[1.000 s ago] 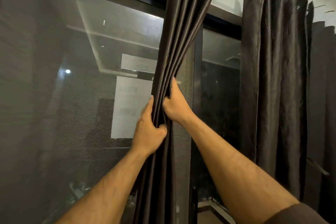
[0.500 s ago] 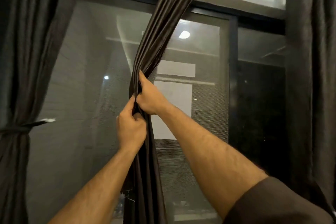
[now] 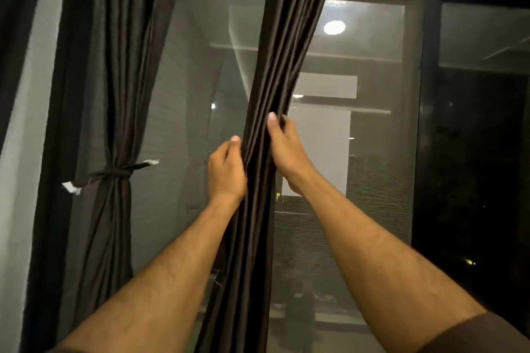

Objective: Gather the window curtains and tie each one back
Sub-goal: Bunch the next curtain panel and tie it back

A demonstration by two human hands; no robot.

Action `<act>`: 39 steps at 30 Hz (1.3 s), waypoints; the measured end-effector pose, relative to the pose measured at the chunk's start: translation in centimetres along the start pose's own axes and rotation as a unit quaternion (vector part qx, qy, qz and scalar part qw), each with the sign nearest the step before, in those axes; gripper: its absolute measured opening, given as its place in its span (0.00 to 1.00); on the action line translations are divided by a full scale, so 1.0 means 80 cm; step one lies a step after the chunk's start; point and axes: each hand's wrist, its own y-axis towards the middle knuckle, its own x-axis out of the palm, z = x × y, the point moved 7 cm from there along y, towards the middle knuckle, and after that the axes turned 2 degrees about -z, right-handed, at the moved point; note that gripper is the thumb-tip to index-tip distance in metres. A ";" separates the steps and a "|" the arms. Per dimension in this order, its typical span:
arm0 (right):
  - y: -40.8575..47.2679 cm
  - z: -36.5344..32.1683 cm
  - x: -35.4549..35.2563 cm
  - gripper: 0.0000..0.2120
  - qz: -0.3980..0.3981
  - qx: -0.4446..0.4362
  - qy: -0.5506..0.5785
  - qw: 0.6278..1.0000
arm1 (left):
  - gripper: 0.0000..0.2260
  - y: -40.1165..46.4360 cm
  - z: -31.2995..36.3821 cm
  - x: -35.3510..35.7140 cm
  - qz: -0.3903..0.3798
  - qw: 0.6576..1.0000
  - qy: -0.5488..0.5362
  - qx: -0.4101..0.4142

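Observation:
A dark brown curtain, gathered into a narrow bunch of folds, hangs down the middle of the view in front of the window. My left hand grips the bunch from its left side at mid height. My right hand grips it from the right side, slightly higher, thumb across the front folds. At the left hangs a second dark curtain, cinched at its waist by a dark tie band with white ends sticking out to both sides.
Behind the curtains is a large glass window with a dark frame, which reflects a ceiling light and a pale panel. A pale wall strip runs down the far left, with more dark fabric at the top left corner.
The view has swung left, bringing the tied left curtain fully into sight; the right-hand curtain has gone out of view. Both hands still hold the gathered bunch, now side by side rather than stacked.

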 end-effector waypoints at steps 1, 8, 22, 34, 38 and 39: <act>-0.007 0.010 -0.012 0.28 0.027 0.035 0.051 0.998 | 0.13 0.002 -0.015 -0.001 0.000 0.999 -0.023 -0.040; -0.060 0.096 -0.058 0.14 0.036 0.223 0.111 0.968 | 0.08 -0.065 -0.095 0.005 -0.162 0.958 0.085 -0.222; -0.157 0.126 -0.037 0.11 -0.080 0.198 0.024 0.977 | 0.17 -0.130 -0.141 -0.002 -0.151 0.938 0.132 -0.284; -0.205 0.104 -0.082 0.23 0.016 0.063 0.075 0.995 | 0.07 -0.158 -0.135 0.007 -0.041 0.975 0.043 -0.216; -0.205 0.120 -0.107 0.15 0.053 0.079 0.002 0.995 | 0.13 -0.174 -0.132 0.020 -0.040 0.986 0.083 -0.140; -0.204 0.123 -0.113 0.15 0.059 0.086 -0.004 0.995 | 0.12 -0.178 -0.132 0.027 -0.051 0.987 0.078 -0.130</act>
